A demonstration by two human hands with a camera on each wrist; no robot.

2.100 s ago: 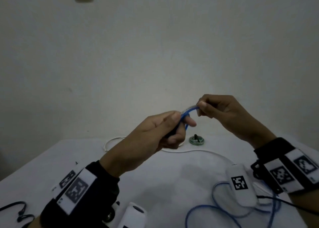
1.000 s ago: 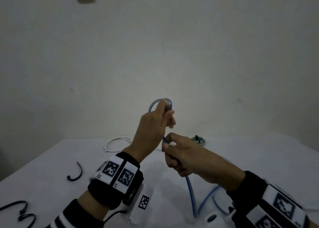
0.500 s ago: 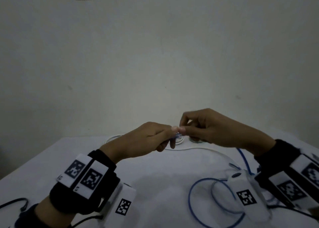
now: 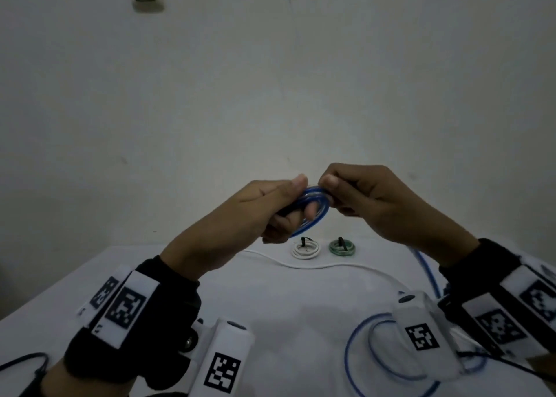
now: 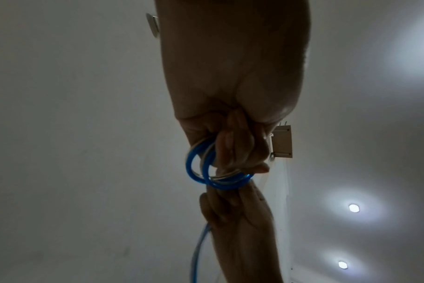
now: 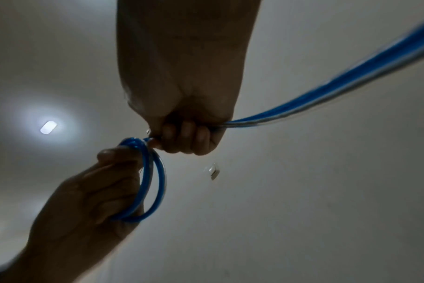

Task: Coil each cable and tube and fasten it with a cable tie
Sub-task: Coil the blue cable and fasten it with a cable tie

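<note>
A blue tube (image 4: pixel 316 208) is wound into a small coil of about two loops, held in the air above the white table (image 4: pixel 301 300). My left hand (image 4: pixel 270 210) grips the coil (image 5: pixel 213 178) between thumb and curled fingers. My right hand (image 4: pixel 355 198) pinches the tube (image 6: pixel 155 172) right beside the coil, and the free length (image 6: pixel 339 95) trails from its fist. The rest of the blue tube (image 4: pixel 358 363) lies in loose loops at the table's front right, partly hidden by my right wrist.
A tied white coil (image 4: pixel 305 250) and a tied green coil (image 4: pixel 342 247) lie at the back of the table. A loose white cable (image 4: pixel 325 266) curves across the middle. A black cable tie (image 4: pixel 21 362) lies at the front left edge.
Both hands have risen a little from half a second ago. The blue coil between them now shows plainly, with another turn on it. A second ago the right hand was lower, feeding the tube.
</note>
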